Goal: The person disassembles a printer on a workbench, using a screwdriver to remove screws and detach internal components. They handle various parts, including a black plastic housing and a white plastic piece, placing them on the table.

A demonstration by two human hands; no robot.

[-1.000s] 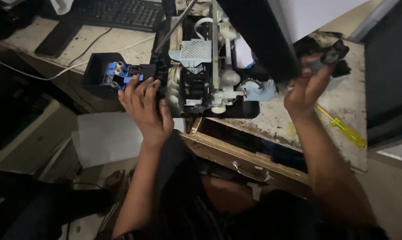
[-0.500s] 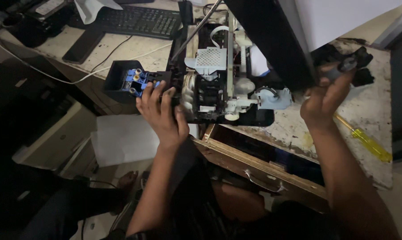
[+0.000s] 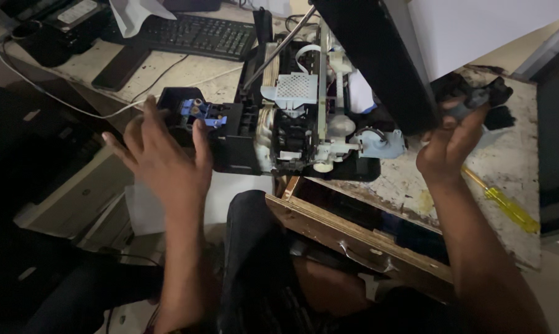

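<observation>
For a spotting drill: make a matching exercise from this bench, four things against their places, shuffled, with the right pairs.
Things:
1. keyboard
2. yellow screwdriver
3. open wooden drawer
4. opened printer mechanism

Places:
A. right side of the bench, below the right hand
B. far edge of the bench, top left
C. middle of the bench, between the hands
D. under the bench edge, pulled out

Pairs: 1-B, 2-A, 3-D, 4-C
</observation>
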